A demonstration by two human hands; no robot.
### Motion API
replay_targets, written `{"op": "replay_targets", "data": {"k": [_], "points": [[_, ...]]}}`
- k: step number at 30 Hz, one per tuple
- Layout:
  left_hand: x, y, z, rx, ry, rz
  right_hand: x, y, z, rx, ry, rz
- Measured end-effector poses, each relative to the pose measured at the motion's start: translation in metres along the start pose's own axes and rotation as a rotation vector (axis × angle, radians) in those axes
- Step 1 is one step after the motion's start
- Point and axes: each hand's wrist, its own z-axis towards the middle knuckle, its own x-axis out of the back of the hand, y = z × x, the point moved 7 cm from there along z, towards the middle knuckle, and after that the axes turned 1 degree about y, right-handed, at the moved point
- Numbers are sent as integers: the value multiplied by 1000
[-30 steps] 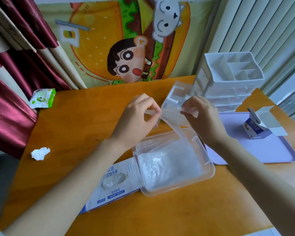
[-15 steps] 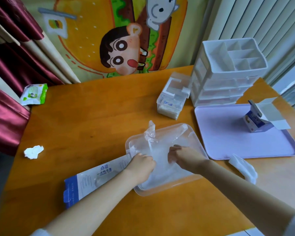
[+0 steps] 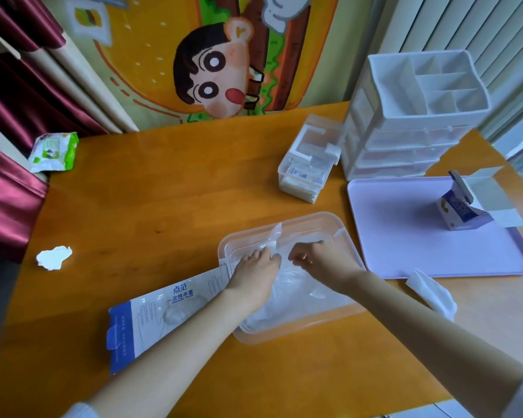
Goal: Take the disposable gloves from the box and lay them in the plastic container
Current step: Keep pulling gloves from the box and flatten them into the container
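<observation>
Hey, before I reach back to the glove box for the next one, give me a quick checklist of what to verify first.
1. The gloves are inside the plastic container: ok, the pile lies within its rim.
2. Pile lying flat: not ok, one glove end sticks up beside the left hand.
3. Left hand and right hand free of the film: cannot tell, the fingers are curled over clear plastic.
4. The glove box is within reach: ok, it lies flat just left of the container.
5. Box has gloves left: probably ok, clear film shows in its opening.
</observation>
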Motion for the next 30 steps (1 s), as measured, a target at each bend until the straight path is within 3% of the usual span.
{"op": "replay_targets", "data": {"k": [2,5,12,17,23,26,30], "points": [[-6,2,6,48,27,77,-18,-4,5,40,-91,-125],[-33,0,16,110,-108,135,-47,3,13,55,-256,-310],[-77,-11,25,155,-374,260,-69,25,19,-5,-355,-557],[-87,-10,26,162,-411,349,-68,31,12,-51,-374,-627],[-63,-8,17,123,-451,238,-60,27,8,-119,-392,-524],[-21,-3,10,59,-256,114,-41,6,3,-99,-260,-399],[37,-16,-18,53,202,-22,-18,-38,-9,-39,66,-142]]}}
